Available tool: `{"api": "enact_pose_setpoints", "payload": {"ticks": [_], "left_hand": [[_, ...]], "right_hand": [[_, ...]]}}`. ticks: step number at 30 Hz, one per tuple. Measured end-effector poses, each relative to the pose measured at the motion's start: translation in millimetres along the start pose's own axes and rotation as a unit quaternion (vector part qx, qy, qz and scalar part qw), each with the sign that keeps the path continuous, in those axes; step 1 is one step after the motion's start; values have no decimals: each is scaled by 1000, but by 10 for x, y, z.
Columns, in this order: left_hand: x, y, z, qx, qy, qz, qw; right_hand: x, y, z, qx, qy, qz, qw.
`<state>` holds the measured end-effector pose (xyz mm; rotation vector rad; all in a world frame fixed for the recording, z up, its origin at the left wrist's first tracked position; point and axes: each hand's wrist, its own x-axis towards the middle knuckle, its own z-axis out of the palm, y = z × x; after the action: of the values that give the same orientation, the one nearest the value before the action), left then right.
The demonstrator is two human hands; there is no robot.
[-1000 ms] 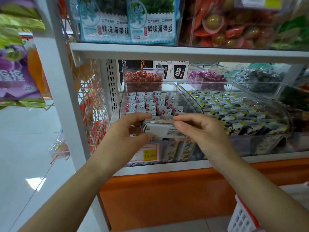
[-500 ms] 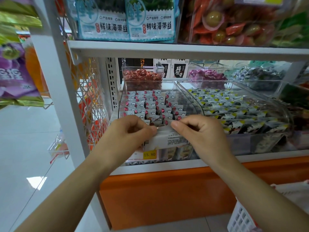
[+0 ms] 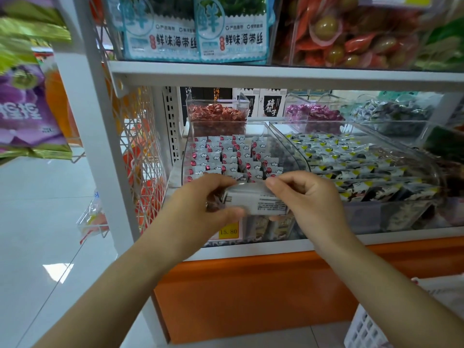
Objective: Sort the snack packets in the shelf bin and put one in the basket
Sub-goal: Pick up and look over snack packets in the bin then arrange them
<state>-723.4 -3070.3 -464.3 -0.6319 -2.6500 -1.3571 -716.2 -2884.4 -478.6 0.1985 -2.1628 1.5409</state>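
Beyond, the bin (image 3: 286, 149) looked sorted; left grip (image 3: 200, 204) and right grip (image 3: 309, 200) pinched a packet (image 3: 256, 200) between them, the basket (image 3: 364, 328) below-right not yet reached.

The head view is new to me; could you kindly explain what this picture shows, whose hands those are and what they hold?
There is no machine here: a person wears a wide-angle camera on the head, so the picture looks forward and down at that person's own arms before a shop shelf. The left hand and the right hand together grip one small white packet, one at each end, in front of a clear bin filled with rows of red-and-white packets. A second bin to its right holds yellow-and-black packets. A yellow price tag sits below the hands, and the corner of a white basket shows bottom right. The packet is not yet in it.
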Motion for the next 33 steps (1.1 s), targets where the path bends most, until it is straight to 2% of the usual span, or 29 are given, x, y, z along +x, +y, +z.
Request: {"api": "enact_pose_setpoints", "payload": {"ticks": [3,4,6,9,12,15,23,29,33], "left_hand": [[11,-13,-43,5,71,8,997],[16,-13,-63,-20,86,6,996],[33,-5,-81,-61,94,14,994],[77,-18,-84,-13,130,25,991],[126,-109,-133,145,182,41,972],[143,-189,-111,279,146,65,947],[209,-304,28,399,22,76,914],[281,-357,33,444,-35,71,893],[252,-356,28,414,-14,70,907]], "right_hand": [[25,-5,-21,194,-70,65,976],[33,-3,-27,205,-92,56,973],[36,-14,-14,152,-109,12,982],[55,-37,3,139,-36,2,990],[119,-33,-18,158,59,39,985],[162,0,-19,136,83,56,986],[209,39,99,126,101,47,986],[219,74,143,119,100,58,986],[230,68,139,109,97,55,988]]}}
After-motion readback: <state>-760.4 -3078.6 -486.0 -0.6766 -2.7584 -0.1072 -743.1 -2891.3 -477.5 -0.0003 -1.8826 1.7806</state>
